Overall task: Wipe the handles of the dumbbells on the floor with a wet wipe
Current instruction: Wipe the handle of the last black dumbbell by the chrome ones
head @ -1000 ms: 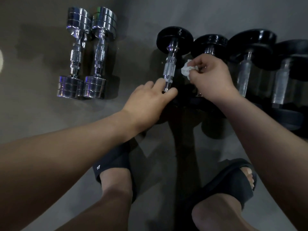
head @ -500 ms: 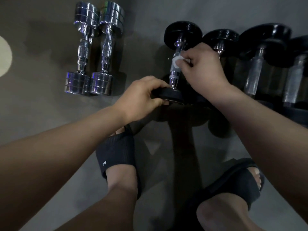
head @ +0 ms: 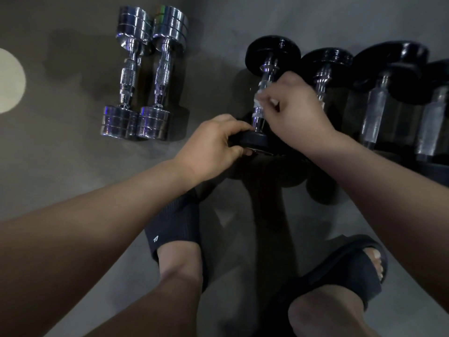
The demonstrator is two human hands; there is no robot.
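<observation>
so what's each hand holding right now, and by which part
The left hand grips the black dumbbell by its near plate; the right hand pinches the wet wipe against that dumbbell's handle.

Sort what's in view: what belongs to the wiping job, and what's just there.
Job:
- wet wipe, pinched in the right hand
- black dumbbell it presses on, near plate gripped by the left hand
- other black dumbbells
- chrome dumbbells

Not the job:
- black slippers, worn
- pale round patch, far left
</observation>
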